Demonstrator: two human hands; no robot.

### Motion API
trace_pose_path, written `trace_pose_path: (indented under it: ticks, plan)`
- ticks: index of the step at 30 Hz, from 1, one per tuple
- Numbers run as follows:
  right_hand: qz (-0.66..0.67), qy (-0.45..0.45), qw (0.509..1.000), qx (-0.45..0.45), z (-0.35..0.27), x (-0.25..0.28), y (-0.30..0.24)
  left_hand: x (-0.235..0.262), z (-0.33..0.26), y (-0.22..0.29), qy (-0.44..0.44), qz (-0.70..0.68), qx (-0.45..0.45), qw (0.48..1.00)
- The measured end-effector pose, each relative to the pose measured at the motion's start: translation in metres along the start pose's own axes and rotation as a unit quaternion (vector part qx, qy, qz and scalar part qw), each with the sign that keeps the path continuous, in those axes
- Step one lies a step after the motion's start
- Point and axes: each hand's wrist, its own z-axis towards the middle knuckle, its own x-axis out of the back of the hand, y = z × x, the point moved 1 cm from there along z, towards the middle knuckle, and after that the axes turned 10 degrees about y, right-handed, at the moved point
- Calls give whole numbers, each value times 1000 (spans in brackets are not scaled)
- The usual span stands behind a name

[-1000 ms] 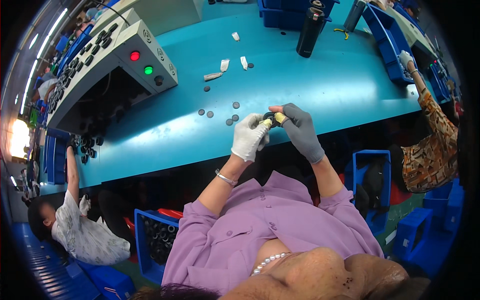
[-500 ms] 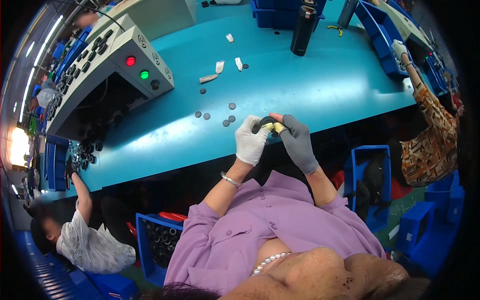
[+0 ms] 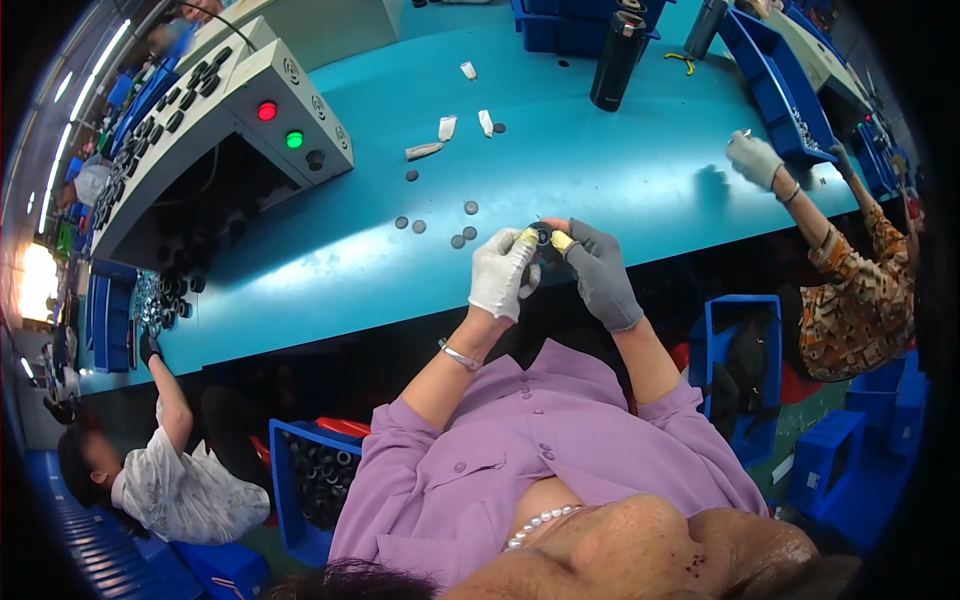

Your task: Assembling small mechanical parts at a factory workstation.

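Note:
Just above the table's front edge, both my hands hold one small round black wheel-like part (image 3: 542, 234) between their fingertips. Its round face, with a lighter ring at the centre, is turned up. My left hand (image 3: 499, 278), in a white glove with yellowish fingertip covering, pinches its left side. On its right, my right hand (image 3: 600, 275), in a grey glove with a yellow-wrapped thumb and a bare fingertip showing, grips it too. Several small dark discs (image 3: 471, 208) lie on the teal table (image 3: 360, 265) beyond my left hand.
Crumpled white wrappers (image 3: 446, 128) lie farther back, near a black flask (image 3: 617, 60). At left stands a grey machine (image 3: 270, 75) with red and green lights and black rings on top. Blue bin (image 3: 290, 500) holds black rings. Co-workers sit left and right; a gloved hand (image 3: 753, 160) reaches over the table.
My hands have turned the black part so its round face shows. The right co-worker's gloved hand has come out of the blue bin leftward over the table.

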Motion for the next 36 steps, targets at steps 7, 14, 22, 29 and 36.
trace_pose_path:
  ticks: [7,14,22,29,36]
  plan:
    - [-208,112,965,116,36,32,11,18,7,-3,-92,-294,134,942]
    - [-244,-87,966,-11,-29,77,-34,33,-13,12,-101,-92,-34,990]
    - [-488,123,864,-5,-65,171,67,60,-18,19,1,17,-185,983]
    - [-291,63,955,-12,-78,129,32,86,-8,20,90,106,-280,950]
    - [-284,84,945,142,-62,95,3,87,-9,16,129,149,-318,928]
